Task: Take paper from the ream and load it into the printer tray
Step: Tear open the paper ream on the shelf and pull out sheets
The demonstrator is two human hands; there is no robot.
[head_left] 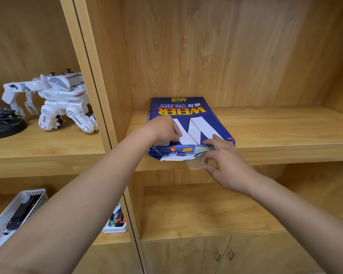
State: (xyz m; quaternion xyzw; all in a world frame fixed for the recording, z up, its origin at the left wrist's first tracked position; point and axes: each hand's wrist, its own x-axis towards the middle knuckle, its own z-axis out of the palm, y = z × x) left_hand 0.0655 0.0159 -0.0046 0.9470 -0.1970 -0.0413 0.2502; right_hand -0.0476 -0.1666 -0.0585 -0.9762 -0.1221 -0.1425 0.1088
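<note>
A blue ream of copy paper [188, 115] with yellow lettering lies flat on a wooden shelf [275, 133], its near end sticking out past the shelf's front edge. My left hand [163, 129] presses down on the ream's top near the left corner. My right hand [224, 163] is at the near end, thumb and forefinger pinching a strip of clear tape [194, 165] that hangs from the wrapper flap. White paper shows at the partly torn end. No printer is in view.
A white toy robot [52, 101] and a black round object [4, 125] stand in the left compartment. Below left are white mesh baskets [14, 212] with small items. Cabinet doors with metal handles [225, 255] lie under the lower shelf.
</note>
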